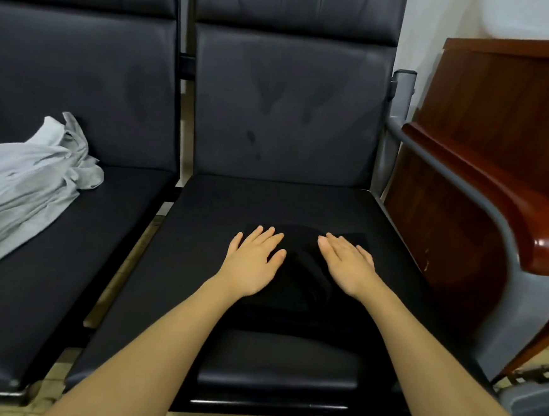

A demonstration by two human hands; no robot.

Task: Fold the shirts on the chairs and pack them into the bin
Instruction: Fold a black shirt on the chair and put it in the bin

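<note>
Left hand (251, 265) and right hand (347, 266) press flat, fingers straight, on folded black shirt (299, 295); grey shirt (25, 181) unfolded, bin unseen.

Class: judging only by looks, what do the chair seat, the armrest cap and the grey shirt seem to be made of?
Chair seat: probably leather or vinyl, matte black with a soft sheen and creases.
Armrest cap: seemingly varnished wood, glossy reddish-brown with highlights.
Grey shirt: soft woven or knit fabric, rumpled in folds.

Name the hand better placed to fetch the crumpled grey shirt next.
Left. The left hand lies nearer the crumpled grey shirt on the left-side seat; the right hand would need to cross over.
</note>
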